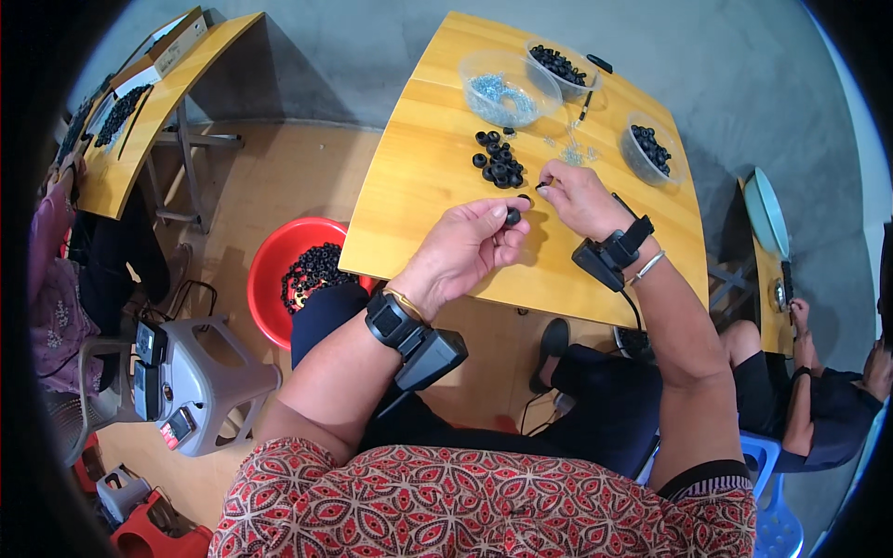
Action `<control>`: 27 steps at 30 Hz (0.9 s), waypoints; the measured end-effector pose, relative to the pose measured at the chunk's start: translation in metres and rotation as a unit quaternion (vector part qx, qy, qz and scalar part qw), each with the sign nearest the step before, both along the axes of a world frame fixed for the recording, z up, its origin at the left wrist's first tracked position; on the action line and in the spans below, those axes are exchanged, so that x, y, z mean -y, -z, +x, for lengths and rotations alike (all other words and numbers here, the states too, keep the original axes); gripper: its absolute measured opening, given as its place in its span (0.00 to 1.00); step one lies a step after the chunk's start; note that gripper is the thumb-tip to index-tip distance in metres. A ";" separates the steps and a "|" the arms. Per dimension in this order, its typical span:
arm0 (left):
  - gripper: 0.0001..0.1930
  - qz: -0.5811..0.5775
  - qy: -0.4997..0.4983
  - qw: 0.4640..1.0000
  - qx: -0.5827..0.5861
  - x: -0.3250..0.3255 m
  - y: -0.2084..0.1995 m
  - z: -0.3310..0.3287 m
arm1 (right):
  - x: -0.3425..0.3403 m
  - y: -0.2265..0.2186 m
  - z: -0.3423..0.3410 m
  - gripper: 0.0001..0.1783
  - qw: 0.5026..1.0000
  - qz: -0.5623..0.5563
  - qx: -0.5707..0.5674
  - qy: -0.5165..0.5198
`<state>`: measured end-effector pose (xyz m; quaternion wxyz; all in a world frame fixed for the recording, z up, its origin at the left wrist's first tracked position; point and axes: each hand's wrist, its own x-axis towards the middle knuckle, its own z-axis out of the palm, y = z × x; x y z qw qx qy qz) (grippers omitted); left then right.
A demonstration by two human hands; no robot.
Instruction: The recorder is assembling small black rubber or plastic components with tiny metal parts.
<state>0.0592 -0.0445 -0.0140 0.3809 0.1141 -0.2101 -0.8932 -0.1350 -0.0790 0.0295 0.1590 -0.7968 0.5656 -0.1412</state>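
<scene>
My left hand (473, 244) is closed, thumb and fingers pinching a small round black part (513, 217) above the near half of the wooden table (409, 167). Close beside it, my right hand (579, 197) pinches a tiny dark piece (542, 186) whose kind I cannot make out. The hands are near each other but apart. A loose heap of round black parts (500, 166) lies just beyond my left hand. Past my right fingertips, small clear pieces (575, 154) are scattered on the tabletop.
Clear bowls hold small bluish clear pieces (502, 95), black parts (558, 65) and more black parts (650, 149). A red basin (270, 321) of black parts sits left of my knee, near a grey stool (209, 381). People work at side tables left and right.
</scene>
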 end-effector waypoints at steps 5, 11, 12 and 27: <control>0.12 0.034 0.000 0.999 0.014 -0.002 -0.009 0.000 | -0.010 0.000 -0.006 0.10 1.000 -0.010 0.013 0.009; 0.16 -0.031 0.003 0.999 0.041 -0.002 -0.007 -0.003 | -0.028 -0.001 -0.027 0.11 0.937 0.121 0.303 0.125; 0.16 -0.038 0.002 0.998 0.043 -0.003 -0.007 -0.004 | -0.035 -0.002 -0.026 0.11 0.902 0.153 0.381 0.133; 0.12 -0.129 0.002 0.991 0.022 -0.010 -0.007 -0.023 | -0.105 0.000 -0.013 0.15 0.732 0.165 0.653 0.106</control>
